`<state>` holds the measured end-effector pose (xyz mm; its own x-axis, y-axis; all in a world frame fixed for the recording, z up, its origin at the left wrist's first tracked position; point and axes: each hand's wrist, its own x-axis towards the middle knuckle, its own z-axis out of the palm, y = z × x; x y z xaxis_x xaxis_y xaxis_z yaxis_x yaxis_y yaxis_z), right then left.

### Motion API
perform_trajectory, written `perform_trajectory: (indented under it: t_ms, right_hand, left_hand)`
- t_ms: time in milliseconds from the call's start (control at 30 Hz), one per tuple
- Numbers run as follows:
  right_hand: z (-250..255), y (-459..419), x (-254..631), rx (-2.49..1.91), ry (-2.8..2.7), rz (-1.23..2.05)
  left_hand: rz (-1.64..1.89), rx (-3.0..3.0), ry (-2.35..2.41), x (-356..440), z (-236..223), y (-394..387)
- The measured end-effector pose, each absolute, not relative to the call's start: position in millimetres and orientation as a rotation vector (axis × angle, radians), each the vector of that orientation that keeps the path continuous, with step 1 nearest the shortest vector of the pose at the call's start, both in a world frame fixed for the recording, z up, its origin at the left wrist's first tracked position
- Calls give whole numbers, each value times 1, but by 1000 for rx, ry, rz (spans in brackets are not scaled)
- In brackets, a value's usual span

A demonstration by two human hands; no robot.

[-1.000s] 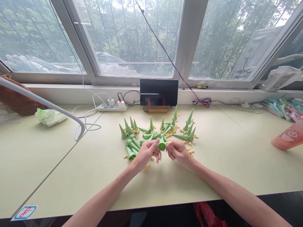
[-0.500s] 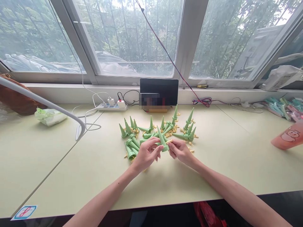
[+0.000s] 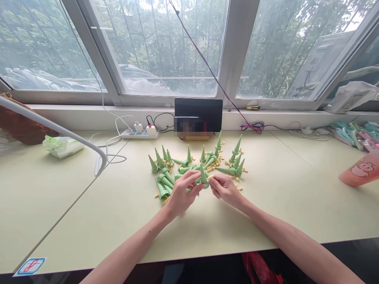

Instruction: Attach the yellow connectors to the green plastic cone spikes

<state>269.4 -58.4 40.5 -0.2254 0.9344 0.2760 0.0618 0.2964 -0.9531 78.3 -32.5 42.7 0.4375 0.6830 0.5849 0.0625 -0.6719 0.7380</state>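
Note:
Between the fingers of my left hand (image 3: 184,193) is a green plastic plant watering spike (image 3: 203,176), its point tilted up and away from me. My right hand (image 3: 226,190) pinches a small yellow valve piece (image 3: 211,176) against the spike's side, near its collar; whether the piece sits in a hole there I cannot tell. Just beyond my hands lies a heap of similar green spikes (image 3: 166,178), some upright, some on their sides, several with yellow pieces on them. Loose yellow pieces (image 3: 217,162) are scattered among the spikes. My fingers partly cover the heap.
A dark-screened tablet (image 3: 204,112) stands at the back, by the window. Left of it is a white power strip (image 3: 141,135) with cables. A white lamp arm (image 3: 59,125) reaches in from the left, over a wipes pack (image 3: 63,146). At right stands a pink cup (image 3: 361,169).
The spike in my left hand has tipped so that its point appears lower and more foreshortened. My right hand has stayed beside it with the yellow piece.

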Motion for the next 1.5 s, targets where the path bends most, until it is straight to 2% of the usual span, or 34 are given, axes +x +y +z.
perform_trajectory:
  t_ms: [967,1200,1500]
  right_hand:
    - [36,-57,265,-1078,-1390,1012]
    - [34,-56,268,-1098,-1424,966]
    - [28,-56,268,-1087,-1538,861]
  left_hand:
    - [1151,2390,534,80,41,-38]
    - [1284,2152,795,86,46,-42]
    - [1109,2111,987,85,48,-41]
